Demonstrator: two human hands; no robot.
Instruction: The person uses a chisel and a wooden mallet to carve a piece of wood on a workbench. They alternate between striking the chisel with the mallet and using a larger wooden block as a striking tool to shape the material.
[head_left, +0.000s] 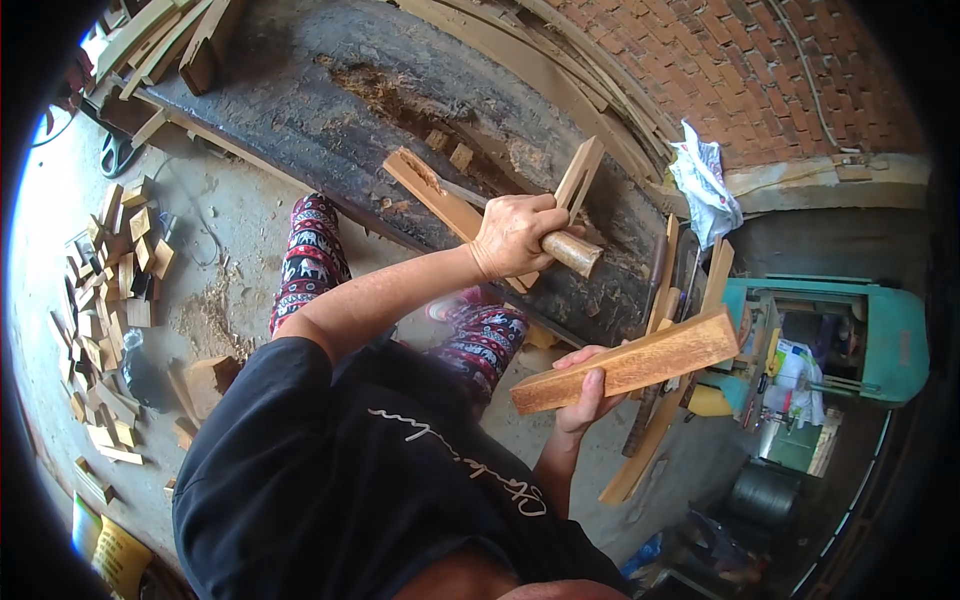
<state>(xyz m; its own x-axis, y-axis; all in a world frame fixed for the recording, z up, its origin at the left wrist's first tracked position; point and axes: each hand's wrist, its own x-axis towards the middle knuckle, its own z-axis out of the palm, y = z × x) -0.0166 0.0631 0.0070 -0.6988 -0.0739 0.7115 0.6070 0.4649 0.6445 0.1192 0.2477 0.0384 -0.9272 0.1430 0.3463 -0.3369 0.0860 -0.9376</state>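
Note:
My left hand [518, 235] is closed around the round wooden handle of a chisel [572, 252], whose flared butt sticks out past the fist. The blade slants toward a recess cut in a wooden piece [430, 195] lying across the dark bench. Part of that piece is hidden under my hand and wrist. Just beyond my knuckles, a slotted wooden piece [582, 172] angles up. Off to the right, my right hand [590, 392] grips a thick rectangular wood block [630, 362], thumb over its near face and fingers behind it.
The worn dark workbench [270, 60] carries two small wood cubes [461, 157], shavings and stacked strips at its far left. Offcuts [110, 300] are heaped on the floor at left. A green machine [890, 345] stands at right, near leaning boards [640, 465] and a white bag [705, 185].

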